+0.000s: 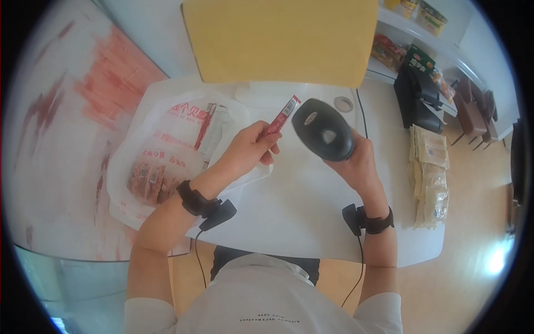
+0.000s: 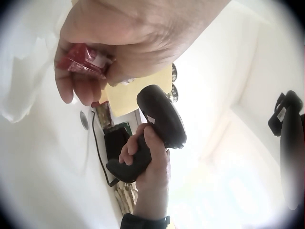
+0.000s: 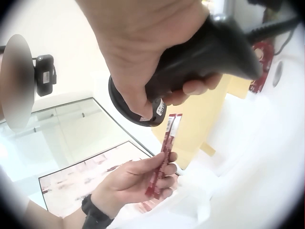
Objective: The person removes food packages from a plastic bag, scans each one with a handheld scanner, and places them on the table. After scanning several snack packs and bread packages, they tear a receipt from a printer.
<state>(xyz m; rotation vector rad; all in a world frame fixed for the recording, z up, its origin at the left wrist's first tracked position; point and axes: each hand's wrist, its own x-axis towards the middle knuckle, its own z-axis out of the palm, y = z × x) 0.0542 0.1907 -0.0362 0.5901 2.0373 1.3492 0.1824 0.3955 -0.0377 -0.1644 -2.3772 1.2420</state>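
Indoors, scanner over white table, perhaps wooden floor

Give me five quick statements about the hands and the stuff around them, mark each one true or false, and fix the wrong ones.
1. The right hand holds the black scanner. True.
2. The red sachet is in the right hand too. False: the left hand holds it.
3. The red-lettered bag lies left of the scanner. True.
4. The pale packs lie left of the scanner. False: they lie to its right.
5. A yellow panel stands ahead of the hands. True.
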